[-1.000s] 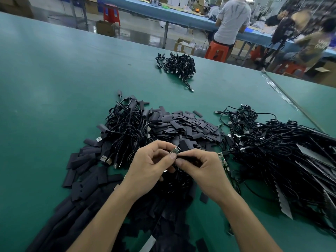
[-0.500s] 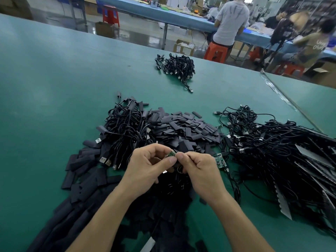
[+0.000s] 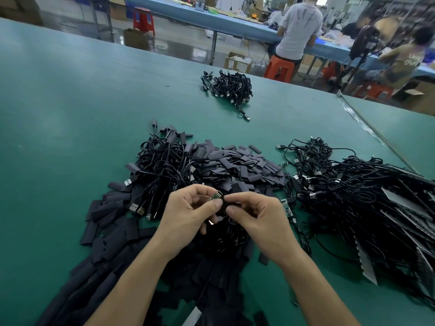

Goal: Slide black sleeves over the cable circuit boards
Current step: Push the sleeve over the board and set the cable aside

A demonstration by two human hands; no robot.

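1. I see both hands held close together above the middle of the green table (image 3: pixel 70 102), over a heap of black parts.
2. The left hand (image 3: pixel 188 215) pinches a small circuit board (image 3: pixel 216 196) between thumb and forefinger, and its other fingers curl underneath.
3. The right hand (image 3: pixel 256 220) pinches a black sleeve (image 3: pixel 222 206) between thumb and forefinger, right against the board's lower end. The fingers hide the joint, so I cannot tell how far the sleeve sits over the board.
4. A pile of loose sleeves (image 3: pixel 240 165) lies just beyond the hands. More sleeves spread to the left and down toward the near edge.
5. A left tangle of cables (image 3: pixel 162 161) with silver plugs touches that pile on its left side.
6. A larger right tangle of cables (image 3: pixel 353 191) lies near the pile's right side.
7. A second board (image 3: pixel 286 207) lies just beside the right hand, at the edge of the right tangle.
8. A small far bundle of cables (image 3: pixel 228 87) sits well apart, across the table.
9. Beyond the table, 1 person in a pale shirt (image 3: pixel 299 27) sits on an orange stool (image 3: pixel 279 68), back turned to me.
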